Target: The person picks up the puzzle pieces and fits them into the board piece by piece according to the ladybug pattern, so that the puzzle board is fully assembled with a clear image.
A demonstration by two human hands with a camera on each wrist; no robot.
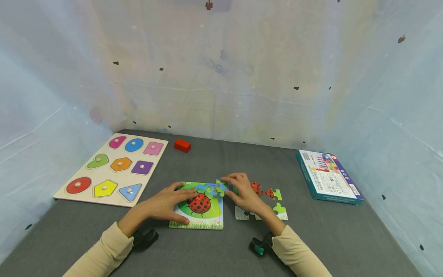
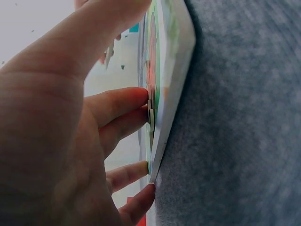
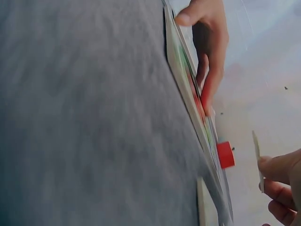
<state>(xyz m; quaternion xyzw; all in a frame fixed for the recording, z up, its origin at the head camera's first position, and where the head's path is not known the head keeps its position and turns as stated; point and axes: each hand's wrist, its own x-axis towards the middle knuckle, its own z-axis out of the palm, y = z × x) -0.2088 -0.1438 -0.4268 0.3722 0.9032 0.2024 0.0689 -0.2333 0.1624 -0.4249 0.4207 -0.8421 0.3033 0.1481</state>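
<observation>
A ladybug picture puzzle board [image 1: 212,215] lies flat on the grey table. My left hand [image 1: 164,204] rests on its left side, the thumb near the bottom edge and the other fingers spread over the picture. In the left wrist view, the fingertips touch the board's surface and far edge. My right hand [image 1: 246,194] pinches a thin puzzle piece [image 3: 257,149] between thumb and fingers. In the head view it is above the board's upper right corner, and the right wrist view shows it raised off the surface.
Right of the board lie several loose puzzle pieces [image 1: 280,212], some partly hidden by my right hand. A wooden shape board [image 1: 114,177] with knobbed pieces stands left. Behind is a red block [image 1: 182,145]; a box [image 1: 330,177] lies far right.
</observation>
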